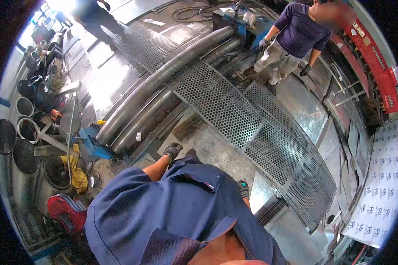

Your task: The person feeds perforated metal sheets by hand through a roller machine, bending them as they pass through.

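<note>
Hands point(172, 151) gloved, partly hidden behind blue shirt point(172, 212); grip unclear.

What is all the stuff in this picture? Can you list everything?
perforated metal sheet: one, grey, lying across the rollers and floor
rollers: two long grey steel ones, in the blue-ended machine
co-worker: one, purple shirt, grey trousers, dark gloves, at the sheet's far end
round ducts and rings: several, grey, stacked far left
yellow cloth: one, below the blue machine end
printed white sheet: one, far right
left hand: dark glove, near the rollers, holding nothing
right hand: dark glove, by the sheet's near edge; grip unclear
</note>
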Demonstrator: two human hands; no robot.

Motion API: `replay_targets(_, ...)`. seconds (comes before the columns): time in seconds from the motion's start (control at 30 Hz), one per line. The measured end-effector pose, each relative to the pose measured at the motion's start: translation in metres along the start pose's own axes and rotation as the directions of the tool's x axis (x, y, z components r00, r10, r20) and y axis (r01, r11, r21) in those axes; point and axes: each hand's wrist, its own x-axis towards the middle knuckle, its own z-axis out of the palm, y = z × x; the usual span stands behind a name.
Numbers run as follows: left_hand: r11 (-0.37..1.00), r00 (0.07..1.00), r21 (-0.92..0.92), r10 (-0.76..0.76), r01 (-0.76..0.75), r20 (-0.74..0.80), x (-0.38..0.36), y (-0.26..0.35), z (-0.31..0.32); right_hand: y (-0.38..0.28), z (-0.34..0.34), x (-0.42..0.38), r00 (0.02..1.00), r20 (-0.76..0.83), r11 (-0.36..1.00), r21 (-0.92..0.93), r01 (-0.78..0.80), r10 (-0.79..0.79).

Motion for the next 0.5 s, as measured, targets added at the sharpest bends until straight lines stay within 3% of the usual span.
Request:
replay_targets(0.03, 0.997, 0.997, -0.009, 0.072, -0.072, -0.031, 0.007, -0.007, 0.008, 0.009, -0.001, 0.003, 1.000, 0.006, 1.000, -0.005, 0.000, 0.000)
replay_targets(0.1, 0.999, 0.999, 0.023, 0.036, -0.035, -0.026, 0.010, 0.001, 0.007, 0.035, 0.000, 0.021, 0.983, -0.164, 0.992, -0.110, 0.068, -0.085)
replay_targets(0.13, 0.998, 1.000, 0.061, 0.003, -0.002, -0.014, 0.011, 0.004, 0.007, 0.045, -0.003, 0.037, 0.983, -0.163, 0.991, -0.115, 0.063, -0.081)
replay_targets(0.17, 0.996, 0.996, 0.047, 0.080, -0.078, -0.044, 0.025, -0.014, 0.015, 0.053, -0.009, 0.055, 0.983, -0.060, 0.865, -0.486, 0.125, -0.176)
replay_targets(0.2, 0.996, 0.996, 0.048, 0.079, -0.077, -0.038, 0.027, -0.016, 0.015, 0.058, -0.012, 0.065, 0.973, 0.070, 0.604, -0.773, 0.193, -0.222)
replay_targets(0.23, 0.993, 0.994, 0.056, 0.104, -0.103, -0.011, 0.031, -0.018, 0.015, 0.020, 0.002, 0.037, 0.979, -0.125, 0.694, -0.720, 0.021, -0.159)
replay_targets(0.27, 0.989, 0.991, 0.065, 0.130, -0.131, 0.018, 0.036, -0.019, 0.015, 0.016, -0.001, 0.031, 0.979, -0.133, 0.695, -0.718, 0.012, -0.154)
replay_targets(0.3, 0.984, 0.988, 0.094, 0.155, -0.153, -0.012, 0.041, -0.024, 0.017, 0.006, -0.003, 0.024, 0.859, 0.155, 0.640, -0.605, 0.473, -0.488)
replay_targets(0.37, 0.988, 0.992, 0.090, 0.128, -0.128, 0.009, 0.046, -0.028, 0.017, -0.019, 0.015, 0.005, 0.916, 0.086, 0.558, -0.770, 0.310, -0.391)
replay_targets(0.4, 0.992, 0.995, 0.081, 0.099, -0.100, 0.022, 0.046, -0.028, 0.016, -0.028, 0.020, 0.002, 0.918, 0.075, 0.564, -0.769, 0.302, -0.389)
replay_targets(0.43, 0.991, 0.994, 0.087, 0.103, -0.106, 0.032, 0.047, -0.027, 0.015, -0.030, 0.023, 0.000, 0.959, 0.027, 0.729, -0.643, 0.233, -0.282)
replay_targets(0.5, 0.994, 0.997, 0.086, 0.071, -0.073, 0.028, 0.049, -0.030, 0.011, -0.038, 0.033, -0.007, 0.988, -0.013, 0.865, -0.484, 0.130, -0.156)
